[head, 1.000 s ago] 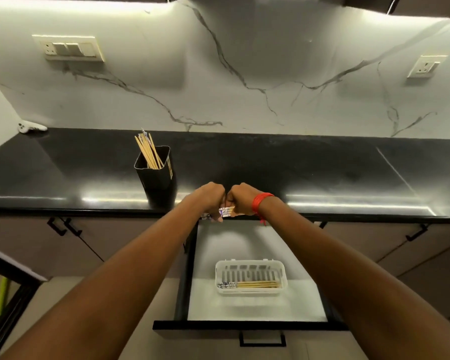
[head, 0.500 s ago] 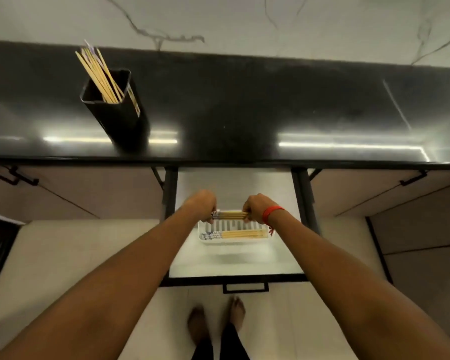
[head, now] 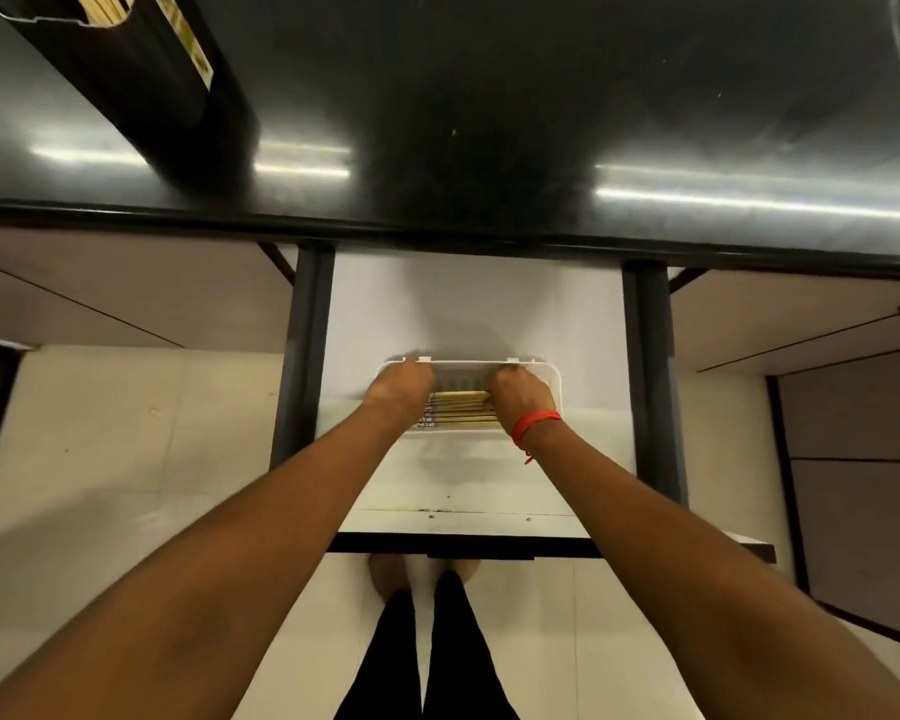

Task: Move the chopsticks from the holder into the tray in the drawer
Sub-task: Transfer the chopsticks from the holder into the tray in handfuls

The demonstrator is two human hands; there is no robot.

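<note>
A white slotted tray (head: 551,375) lies in the open drawer (head: 468,491) below the counter. Both my hands are down inside it. My left hand (head: 401,383) grips one end of a bundle of wooden chopsticks (head: 461,407) and my right hand (head: 519,393), with a red wristband, grips the other end. The bundle lies level, in or just above the tray, on top of other chopsticks; I cannot tell whether it touches them. The black holder (head: 141,80) stands on the counter at the top left with more chopsticks (head: 102,3) sticking out of it.
The glossy black counter (head: 489,148) overhangs the drawer's back. Dark drawer rails (head: 302,356) run down both sides. The drawer's black front edge (head: 479,545) is near my feet (head: 385,574) on the pale tiled floor. Closed cabinet fronts flank the drawer.
My hands carried the chopstick bundle from counter height down into the tray in the drawer. My head tilted down, so the wall left the view and my legs came in.
</note>
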